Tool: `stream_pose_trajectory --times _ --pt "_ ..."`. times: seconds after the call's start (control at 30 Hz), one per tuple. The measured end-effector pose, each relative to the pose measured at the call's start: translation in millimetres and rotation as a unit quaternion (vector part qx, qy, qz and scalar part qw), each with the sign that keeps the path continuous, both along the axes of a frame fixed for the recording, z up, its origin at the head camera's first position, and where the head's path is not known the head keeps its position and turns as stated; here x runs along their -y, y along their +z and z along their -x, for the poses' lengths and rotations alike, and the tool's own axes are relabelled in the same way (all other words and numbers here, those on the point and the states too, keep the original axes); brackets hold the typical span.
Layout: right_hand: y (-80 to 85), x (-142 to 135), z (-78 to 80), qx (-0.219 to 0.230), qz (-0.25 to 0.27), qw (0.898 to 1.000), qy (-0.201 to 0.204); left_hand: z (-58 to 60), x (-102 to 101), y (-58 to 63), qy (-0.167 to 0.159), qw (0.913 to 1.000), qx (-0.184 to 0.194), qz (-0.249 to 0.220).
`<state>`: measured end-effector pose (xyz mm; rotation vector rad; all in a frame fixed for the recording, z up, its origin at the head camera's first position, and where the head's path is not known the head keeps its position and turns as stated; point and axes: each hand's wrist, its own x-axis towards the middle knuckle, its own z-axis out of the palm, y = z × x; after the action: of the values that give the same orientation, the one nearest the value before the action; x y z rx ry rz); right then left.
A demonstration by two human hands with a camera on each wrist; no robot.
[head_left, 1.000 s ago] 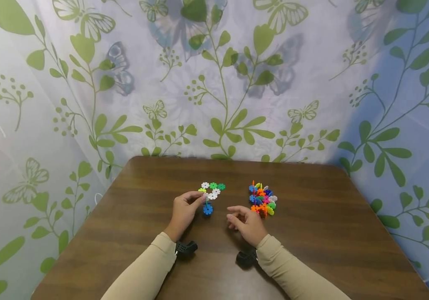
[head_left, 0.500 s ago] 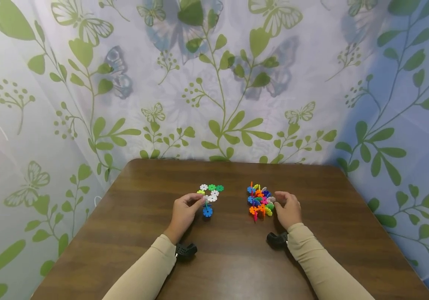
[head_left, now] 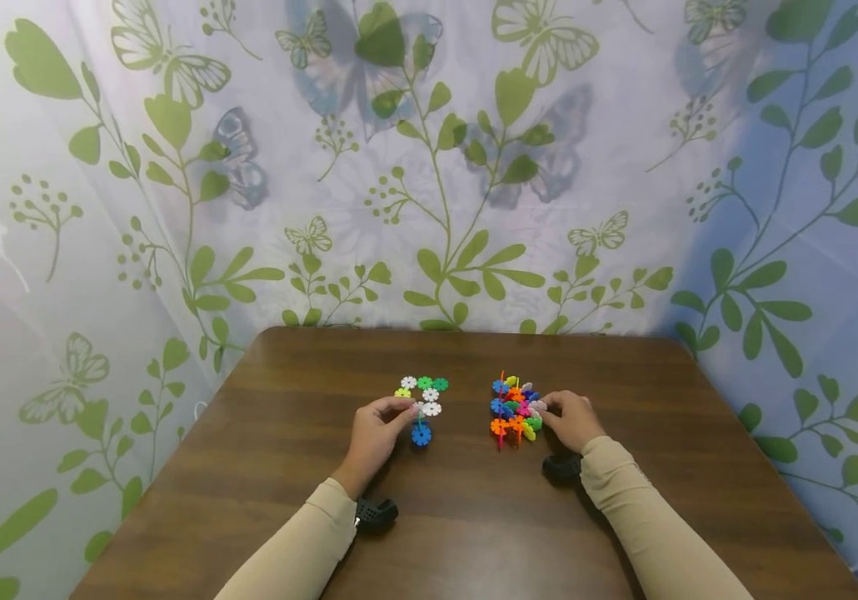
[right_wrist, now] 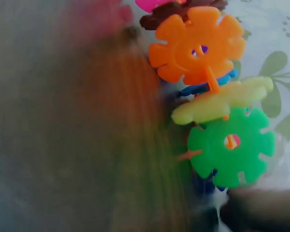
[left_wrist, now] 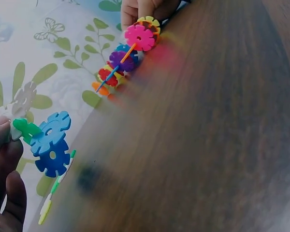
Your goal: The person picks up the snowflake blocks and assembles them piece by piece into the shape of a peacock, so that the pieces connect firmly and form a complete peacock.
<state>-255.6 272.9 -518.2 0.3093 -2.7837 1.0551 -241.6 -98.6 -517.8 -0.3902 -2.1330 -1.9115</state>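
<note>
My left hand [head_left: 373, 439] pinches a white flower-shaped interlocking disc [left_wrist: 22, 99] between thumb and fingers. A green disc [left_wrist: 26, 129] and two blue discs [left_wrist: 52, 133] are joined to it. Just beyond, white, green and yellow discs [head_left: 425, 382] form a curved row; I cannot tell whether they link to the held piece. On the right, my right hand [head_left: 573, 421] grips the right edge of a multicoloured cluster of discs [head_left: 516, 410] with curled fingers. In the right wrist view, an orange disc [right_wrist: 198, 46] and a green disc [right_wrist: 232, 147] face the camera, and one blurred finger [right_wrist: 261, 208] shows.
Both pieces are over a brown wooden table [head_left: 444, 517]. A leaf-and-butterfly printed curtain [head_left: 369, 192] hangs behind its far edge and along both sides. A black wrist device [head_left: 376, 514] sits under the left wrist, another [head_left: 561, 468] under the right.
My right hand has swung from the middle of the table to the cluster's right side and taken hold there. The left hand keeps its pinch, nearly still. The head view has shifted slightly.
</note>
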Motion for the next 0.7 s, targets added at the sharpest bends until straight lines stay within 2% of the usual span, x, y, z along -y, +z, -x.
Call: stream_pose_trajectory --times 0.2,0.47,0.63,0.7 --pt "-0.3 1 4.8 0.011 0.066 0.998 0.008 0.1 -4 -1.4 -0.006 0.9998 -0.015 -0.008" --pt "1.7 7 11.3 -0.019 0.135 0.991 0.010 7.1 -16 0.5 -0.026 0.9995 -0.013 0.016" --pt "-0.1 9 15.5 0.006 0.203 0.979 0.014 14.4 -28 0.1 -0.029 0.9988 -0.027 0.030" --pt "-0.5 10 17.7 0.028 0.236 0.971 0.014 17.6 -34 0.1 -0.014 0.9988 -0.032 0.035"
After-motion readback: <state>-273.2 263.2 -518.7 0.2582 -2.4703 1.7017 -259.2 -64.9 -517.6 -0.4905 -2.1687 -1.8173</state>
